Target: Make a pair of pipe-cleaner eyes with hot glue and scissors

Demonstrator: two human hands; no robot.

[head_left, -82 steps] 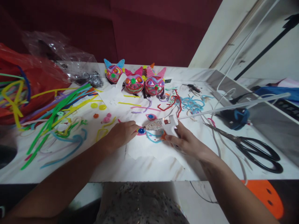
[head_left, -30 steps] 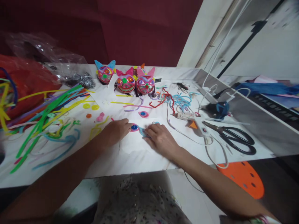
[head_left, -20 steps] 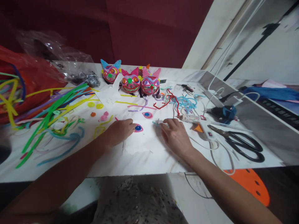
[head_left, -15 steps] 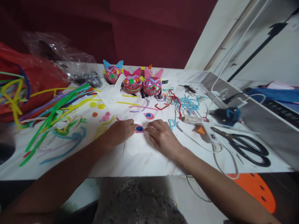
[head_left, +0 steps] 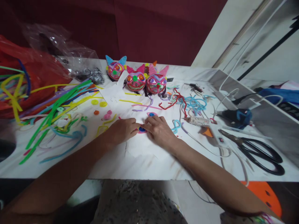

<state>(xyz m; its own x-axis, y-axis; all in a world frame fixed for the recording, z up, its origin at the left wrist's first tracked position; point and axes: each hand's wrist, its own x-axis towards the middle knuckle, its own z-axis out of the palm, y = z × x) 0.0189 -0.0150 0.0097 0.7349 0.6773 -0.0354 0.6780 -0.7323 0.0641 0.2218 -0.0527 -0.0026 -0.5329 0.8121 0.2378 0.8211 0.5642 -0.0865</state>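
No words, brands or numbers can be read anywhere in view. The clear plastic bag (head_left: 70, 49) at the back left bears small dark marks near its lower part, too blurred to make out as letters or signs. On the barrel of the white glue gun (head_left: 216, 133), at the right, there are faint markings, likewise too small and soft to read.

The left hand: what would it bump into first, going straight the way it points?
The left hand would probably meet the nearer craft eye, then the right hand; exact depth is unclear.
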